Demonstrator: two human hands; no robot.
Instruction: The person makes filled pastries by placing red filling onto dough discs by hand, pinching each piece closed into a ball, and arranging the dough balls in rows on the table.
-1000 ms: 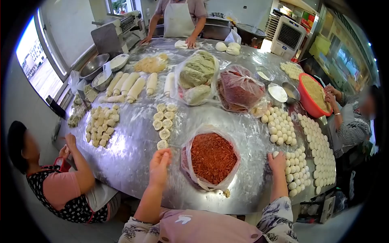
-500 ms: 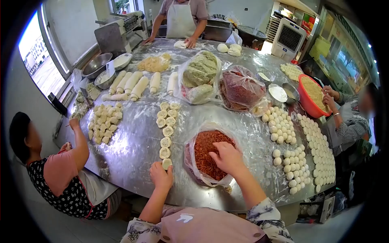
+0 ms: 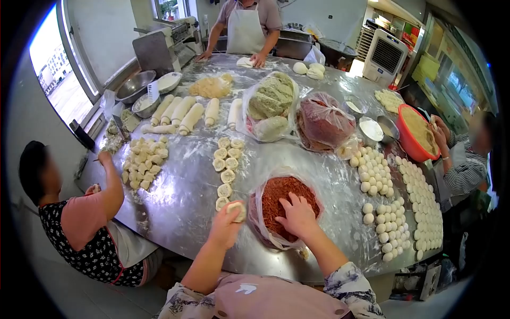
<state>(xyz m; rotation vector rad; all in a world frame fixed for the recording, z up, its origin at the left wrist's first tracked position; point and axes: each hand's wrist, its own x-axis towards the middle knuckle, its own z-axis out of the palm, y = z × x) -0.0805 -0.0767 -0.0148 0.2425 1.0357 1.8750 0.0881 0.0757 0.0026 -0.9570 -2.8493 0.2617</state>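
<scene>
My left hand is closed on a flattened dough round, lifted at the near end of a column of dough pieces on the steel table. My right hand rests in the reddish-brown shredded filling, its fingers apart and the tips partly sunk in. That filling sits in an open clear plastic bag in front of me. Whether any filling is under my right palm is hidden.
Bags of green dough and dark red filling stand farther back. Dough balls lie in groups on the right, dough rolls at the left. One co-worker sits left, another works by a red basin, a third opposite.
My left hand has picked up the nearest dough round from the column and moved slightly right toward the bag. My right hand's fingers have spread on the filling. The whole view has shifted a little.
</scene>
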